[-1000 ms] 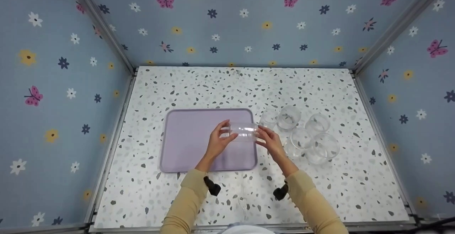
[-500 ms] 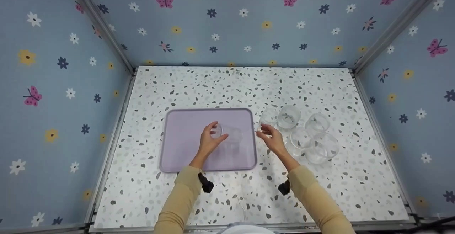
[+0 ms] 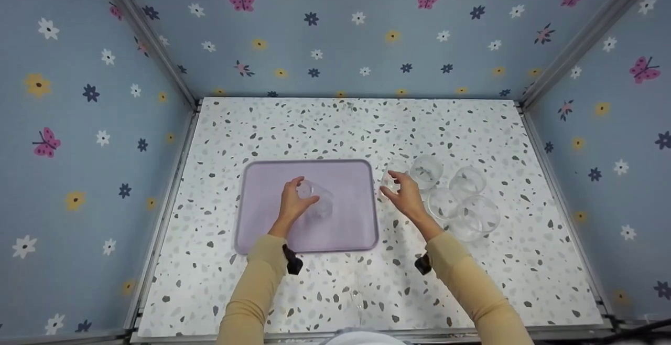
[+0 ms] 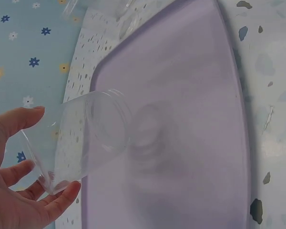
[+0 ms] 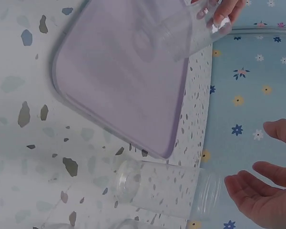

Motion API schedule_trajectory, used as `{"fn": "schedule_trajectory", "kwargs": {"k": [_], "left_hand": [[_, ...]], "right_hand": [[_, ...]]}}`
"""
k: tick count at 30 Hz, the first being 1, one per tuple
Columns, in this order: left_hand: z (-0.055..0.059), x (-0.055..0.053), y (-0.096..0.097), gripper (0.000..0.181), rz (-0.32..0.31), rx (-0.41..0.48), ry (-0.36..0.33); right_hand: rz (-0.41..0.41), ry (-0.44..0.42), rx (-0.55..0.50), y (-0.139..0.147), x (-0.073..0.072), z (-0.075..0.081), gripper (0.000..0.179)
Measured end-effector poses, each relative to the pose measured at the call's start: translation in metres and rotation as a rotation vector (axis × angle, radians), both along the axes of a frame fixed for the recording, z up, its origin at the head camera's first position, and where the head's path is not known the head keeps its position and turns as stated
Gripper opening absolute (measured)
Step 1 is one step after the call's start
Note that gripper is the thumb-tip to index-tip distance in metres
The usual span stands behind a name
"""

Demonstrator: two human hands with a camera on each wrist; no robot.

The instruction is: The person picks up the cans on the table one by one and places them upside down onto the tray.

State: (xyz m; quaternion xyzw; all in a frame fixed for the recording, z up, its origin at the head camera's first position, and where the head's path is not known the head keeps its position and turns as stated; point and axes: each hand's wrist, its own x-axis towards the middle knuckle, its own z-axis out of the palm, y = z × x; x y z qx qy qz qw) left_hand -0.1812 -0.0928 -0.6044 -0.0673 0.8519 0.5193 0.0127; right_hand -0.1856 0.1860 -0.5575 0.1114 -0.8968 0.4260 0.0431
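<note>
Pinching a clear tumbler point(image 3: 322, 207) over the lilac tray point(image 3: 257, 224) with left grip point(image 3: 291, 203); holding right grip point(image 3: 408, 198) apart just right of an upright tumbler point(image 5: 167, 188), seemingly untouching

And it's a lilac tray point(image 3: 262, 193) here, one plain soft purple with a slightly darker rim! Under it, a white tabletop point(image 3: 314, 135) scattered with terrazzo flecks, grey, dark olive and pale green. Up goes the dusty-blue wall point(image 3: 356, 38), dotted with white, yellow and navy flowers point(image 3: 311, 19) and pink butterflies point(image 3: 241, 1). Mustard-tan sleeves point(image 3: 245, 292), plain; black wrist mounts point(image 3: 292, 261); grey rails point(image 3: 152, 41). The raised jar point(image 3: 322, 203)? Colourless, clear through, like the grouped vessels point(image 3: 427, 171).
</note>
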Motion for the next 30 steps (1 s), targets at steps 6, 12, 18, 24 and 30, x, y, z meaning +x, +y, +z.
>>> {"fn": "schedule_trajectory", "kwargs": {"k": [6,12,18,24,30], "left_hand": [[0.000,-0.004,-0.010,0.064,-0.002,-0.050,-0.025],[0.000,-0.011,-0.021,0.064,0.006,-0.142,-0.040],[0.003,-0.019,-0.032,0.066,0.014,-0.191,-0.096],[0.006,-0.026,-0.043,0.068,0.011,-0.239,-0.125],[0.014,-0.033,-0.053,0.068,0.012,-0.292,-0.174]], "right_hand": [[0.017,0.048,0.097,0.004,-0.012,0.001,0.043],[-0.004,0.038,0.194,0.007,-0.023,0.000,0.045],[-0.024,0.008,0.276,0.009,-0.031,-0.002,0.047],[-0.037,0.014,0.381,0.011,-0.037,-0.004,0.054],[-0.051,-0.031,0.461,0.014,-0.044,-0.008,0.064]]}}
